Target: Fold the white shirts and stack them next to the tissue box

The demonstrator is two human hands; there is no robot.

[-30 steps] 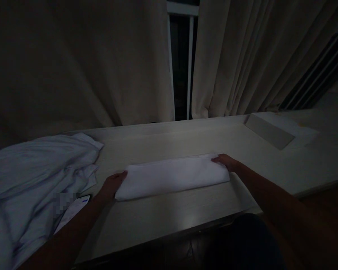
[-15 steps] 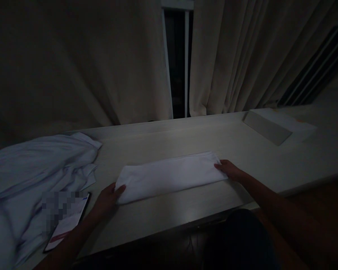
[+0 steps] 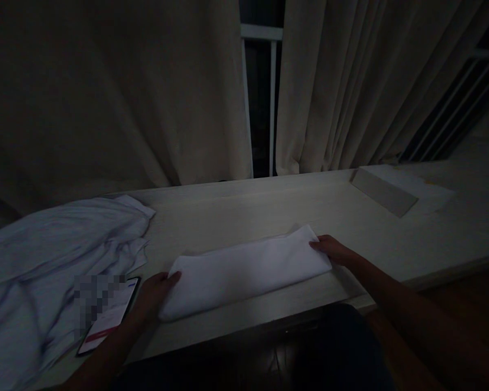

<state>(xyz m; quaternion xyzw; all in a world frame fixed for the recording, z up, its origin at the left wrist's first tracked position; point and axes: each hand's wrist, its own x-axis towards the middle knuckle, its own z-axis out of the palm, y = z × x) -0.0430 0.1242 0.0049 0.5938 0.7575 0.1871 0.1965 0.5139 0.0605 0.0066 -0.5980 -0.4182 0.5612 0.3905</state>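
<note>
Folded towel held at both ends on the counter

From the left: crumpled sheet [image 3: 52, 255] and phone [image 3: 108, 315] – then the left hand [image 3: 155, 293], closed on the near-left end of the folded towel [image 3: 246, 269]. Its long axis is laid left-right between the hands; the right hand [image 3: 334, 251] is pressed on the far-right end, grip not discernible.

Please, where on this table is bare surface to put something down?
Bare table runs behind the folded white cloth, up to the curtains, and right of the right hand toward the grey wedge. The left is crowded: crumpled sheet, phone, left hand.
</note>
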